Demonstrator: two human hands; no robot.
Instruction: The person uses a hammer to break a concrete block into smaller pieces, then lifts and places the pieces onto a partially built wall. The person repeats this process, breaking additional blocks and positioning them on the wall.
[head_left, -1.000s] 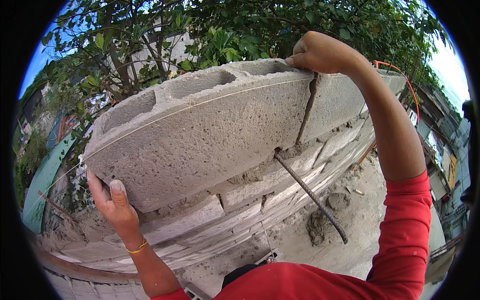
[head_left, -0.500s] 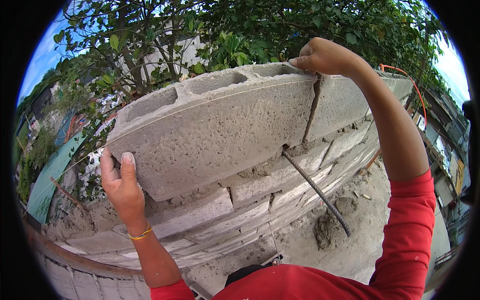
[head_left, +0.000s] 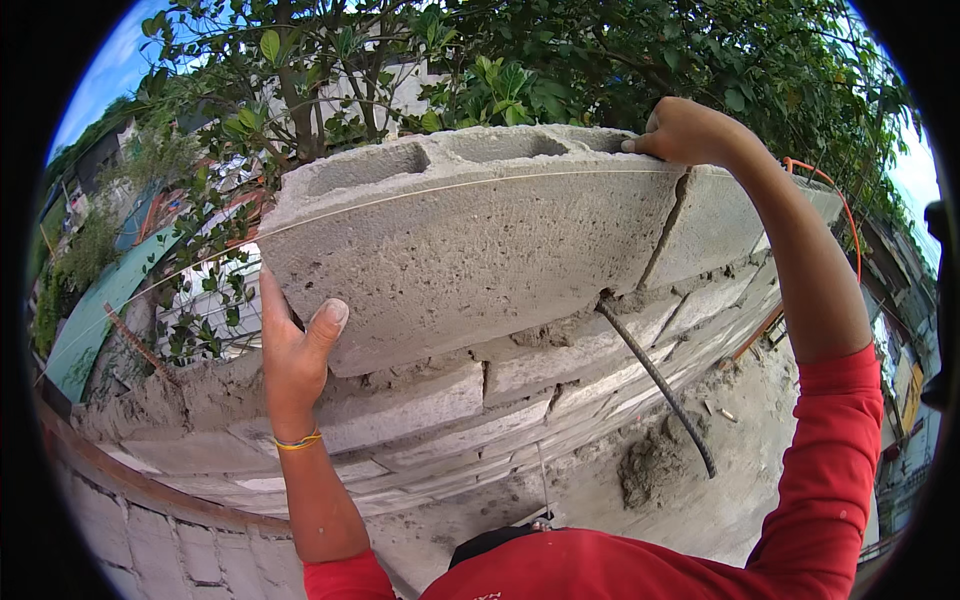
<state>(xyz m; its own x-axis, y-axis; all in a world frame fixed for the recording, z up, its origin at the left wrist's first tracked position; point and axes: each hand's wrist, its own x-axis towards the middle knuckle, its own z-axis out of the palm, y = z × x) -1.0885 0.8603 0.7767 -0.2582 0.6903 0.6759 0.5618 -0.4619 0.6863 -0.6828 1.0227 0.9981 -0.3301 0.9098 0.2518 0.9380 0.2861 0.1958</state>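
Note:
A grey hollow concrete block (head_left: 465, 250) lies on mortar atop the wall, its openings facing up, a thin string (head_left: 365, 200) running along its upper front edge. My left hand (head_left: 300, 340) grips the block's left end, thumb against the front face. My right hand (head_left: 690, 130) is closed over the top at the right end, beside a cracked-looking joint with the neighbouring block (head_left: 720, 225). A ridged steel bar (head_left: 655, 385) sticks out from under the gripped block toward me.
Below are the wall's block courses (head_left: 400, 410) and a dusty ledge with a mortar heap (head_left: 650, 460). An orange cord (head_left: 852, 220) hangs at the right. Leafy trees (head_left: 510, 70) stand behind the wall, and a green sheet (head_left: 90, 340) lies at the left.
The view has shifted and rolled, so the block, wall and bar appear farther right, the left side higher and the right lower. Both hands keep their grip on the block.

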